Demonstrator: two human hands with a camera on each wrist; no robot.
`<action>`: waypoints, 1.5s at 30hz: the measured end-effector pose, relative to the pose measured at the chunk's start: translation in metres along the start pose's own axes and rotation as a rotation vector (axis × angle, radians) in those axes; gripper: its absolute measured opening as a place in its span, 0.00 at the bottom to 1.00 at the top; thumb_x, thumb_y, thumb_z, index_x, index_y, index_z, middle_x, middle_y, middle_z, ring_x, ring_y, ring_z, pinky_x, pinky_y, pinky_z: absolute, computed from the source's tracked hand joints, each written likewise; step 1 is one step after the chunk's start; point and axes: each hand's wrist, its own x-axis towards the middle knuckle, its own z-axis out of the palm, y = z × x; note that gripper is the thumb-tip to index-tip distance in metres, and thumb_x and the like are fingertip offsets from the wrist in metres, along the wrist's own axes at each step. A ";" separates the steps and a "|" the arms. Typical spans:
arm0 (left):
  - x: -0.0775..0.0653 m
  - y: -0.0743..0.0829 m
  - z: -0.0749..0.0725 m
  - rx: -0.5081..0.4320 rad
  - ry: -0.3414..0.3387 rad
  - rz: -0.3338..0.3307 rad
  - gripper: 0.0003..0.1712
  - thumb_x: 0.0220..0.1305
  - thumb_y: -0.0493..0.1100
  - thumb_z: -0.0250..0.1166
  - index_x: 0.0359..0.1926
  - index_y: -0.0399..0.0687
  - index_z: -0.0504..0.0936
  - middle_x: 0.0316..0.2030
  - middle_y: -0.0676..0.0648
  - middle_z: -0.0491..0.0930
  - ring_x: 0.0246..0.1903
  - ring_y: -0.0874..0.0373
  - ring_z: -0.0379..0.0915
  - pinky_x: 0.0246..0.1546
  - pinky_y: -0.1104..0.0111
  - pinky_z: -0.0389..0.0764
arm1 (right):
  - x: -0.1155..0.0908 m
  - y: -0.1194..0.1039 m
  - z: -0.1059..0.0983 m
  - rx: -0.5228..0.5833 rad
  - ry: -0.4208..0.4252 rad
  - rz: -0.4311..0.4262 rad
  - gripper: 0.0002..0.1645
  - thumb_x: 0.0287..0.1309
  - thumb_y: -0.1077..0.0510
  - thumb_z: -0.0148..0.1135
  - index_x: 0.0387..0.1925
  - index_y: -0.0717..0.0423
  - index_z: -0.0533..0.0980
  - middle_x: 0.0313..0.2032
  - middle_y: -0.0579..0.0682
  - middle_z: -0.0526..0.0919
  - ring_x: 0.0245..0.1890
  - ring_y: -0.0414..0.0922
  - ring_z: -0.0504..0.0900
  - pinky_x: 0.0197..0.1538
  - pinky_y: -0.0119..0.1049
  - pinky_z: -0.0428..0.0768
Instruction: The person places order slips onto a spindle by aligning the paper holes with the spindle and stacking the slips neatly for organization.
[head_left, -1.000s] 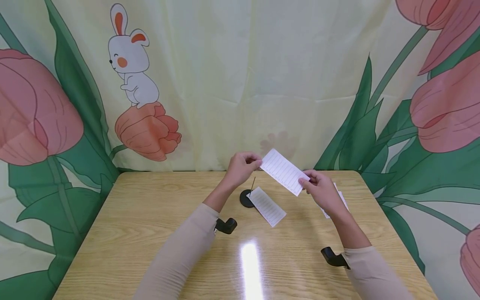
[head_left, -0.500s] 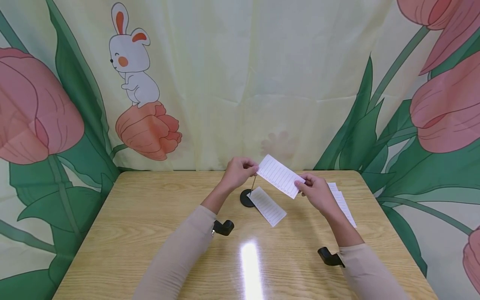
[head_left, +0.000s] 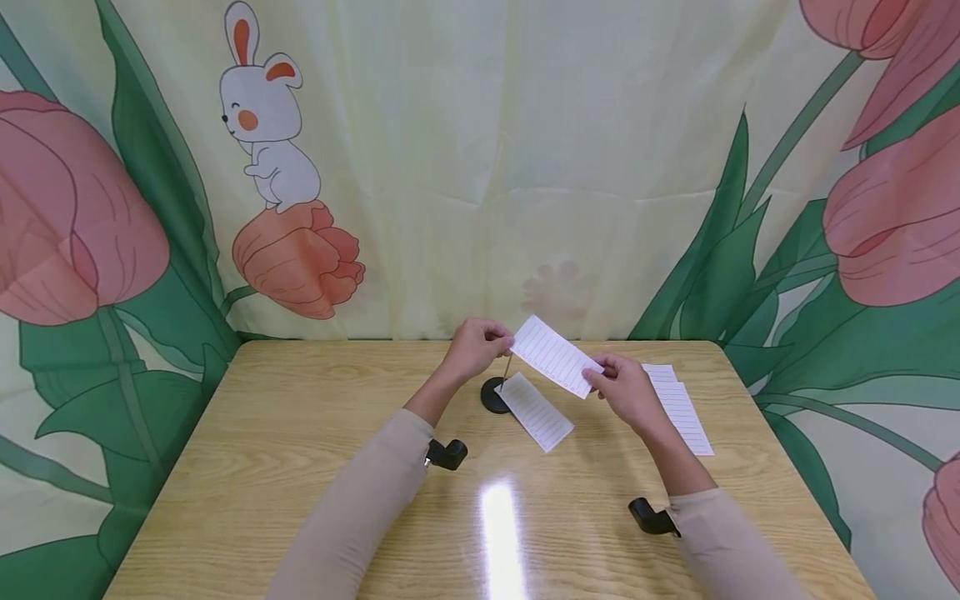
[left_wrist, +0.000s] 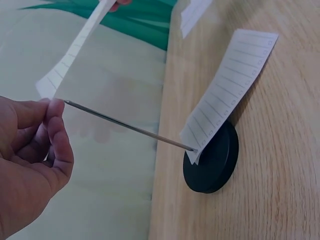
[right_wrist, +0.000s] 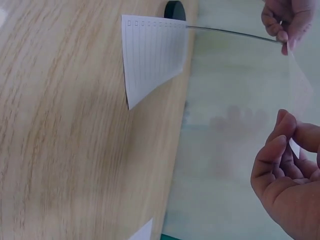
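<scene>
A lined white paper slip [head_left: 555,357] with a row of small checkboxes is held up between both hands. My left hand [head_left: 477,348] pinches its left corner between thumb and fingertips, right at the tip of a thin metal spike [left_wrist: 130,126]. My right hand [head_left: 625,390] pinches the slip's lower right end. The spike rises from a round black base [left_wrist: 215,165] on the table. Another lined slip [head_left: 536,413] is pierced at one corner and sits low on the spike, slanting toward the front right.
Two or more lined slips [head_left: 681,417] lie overlapping on the wooden table [head_left: 315,433], beyond the right forearm. A printed curtain [head_left: 420,183] hangs directly behind the table's back edge. Black wrist mounts [head_left: 447,455] stick out from both sleeves.
Both hands have come down and slightly left with the slip, bringing its left corner to the spike's tip. More of the slips at the right now show.
</scene>
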 end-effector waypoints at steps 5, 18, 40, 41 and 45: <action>0.001 -0.002 0.002 0.008 -0.009 -0.007 0.07 0.71 0.37 0.67 0.39 0.38 0.89 0.35 0.38 0.87 0.37 0.46 0.83 0.34 0.71 0.79 | -0.003 0.001 0.001 0.004 -0.001 0.007 0.14 0.74 0.60 0.60 0.52 0.67 0.79 0.39 0.59 0.87 0.36 0.50 0.84 0.36 0.31 0.79; -0.002 -0.006 0.004 0.022 -0.018 -0.019 0.07 0.72 0.38 0.66 0.41 0.39 0.89 0.34 0.43 0.86 0.33 0.57 0.79 0.35 0.71 0.79 | -0.006 0.005 0.005 0.000 -0.013 0.015 0.13 0.73 0.59 0.61 0.51 0.66 0.79 0.38 0.57 0.88 0.39 0.55 0.85 0.37 0.35 0.81; 0.000 -0.012 0.006 0.000 -0.035 0.012 0.08 0.71 0.37 0.66 0.44 0.38 0.89 0.37 0.44 0.87 0.35 0.54 0.82 0.35 0.72 0.80 | -0.012 0.019 0.022 0.045 -0.003 0.028 0.13 0.71 0.62 0.63 0.50 0.68 0.79 0.39 0.58 0.89 0.34 0.45 0.85 0.40 0.42 0.83; 0.000 -0.012 0.006 0.000 -0.034 0.013 0.08 0.71 0.37 0.66 0.44 0.38 0.89 0.37 0.44 0.87 0.35 0.55 0.82 0.35 0.72 0.80 | -0.012 0.019 0.023 0.047 -0.002 0.029 0.13 0.71 0.62 0.63 0.50 0.68 0.79 0.38 0.58 0.88 0.34 0.46 0.85 0.40 0.42 0.83; -0.001 -0.013 0.006 0.003 -0.031 0.015 0.08 0.71 0.37 0.67 0.44 0.39 0.89 0.38 0.44 0.87 0.34 0.58 0.80 0.36 0.71 0.81 | -0.012 0.021 0.025 0.052 -0.003 0.029 0.13 0.71 0.61 0.63 0.50 0.68 0.79 0.38 0.57 0.88 0.35 0.49 0.86 0.39 0.41 0.83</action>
